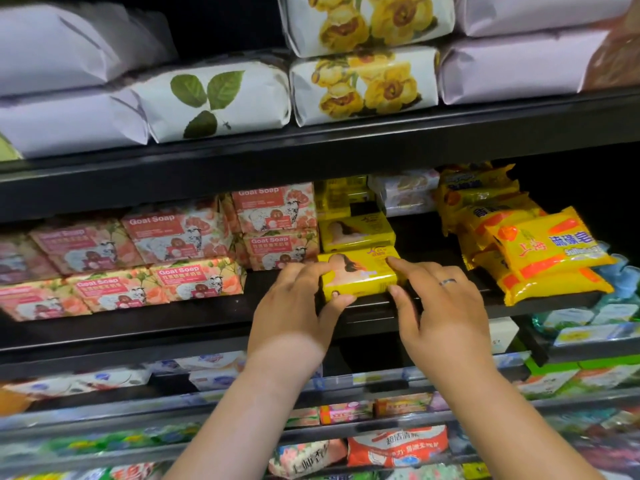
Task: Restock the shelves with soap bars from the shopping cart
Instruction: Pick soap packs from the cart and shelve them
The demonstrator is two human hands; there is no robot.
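A yellow soap box (358,273) lies at the front of the middle black shelf (214,317). My left hand (298,306) grips its left end, thumb under the front edge and fingers on top. My right hand (440,306), with a ring on one finger, pinches its right end between forefinger and thumb. Another yellow box (356,232) sits just behind it, with more yellow boxes (341,197) stacked farther back. The shopping cart is out of view.
Pink Goat Soap boxes (180,233) fill the shelf to the left. Yellow plastic soap packs (547,251) pile up on the right. Paper-wrapped bars with leaf and flower prints (363,84) line the shelf above. Lower shelves hold assorted soaps (398,445).
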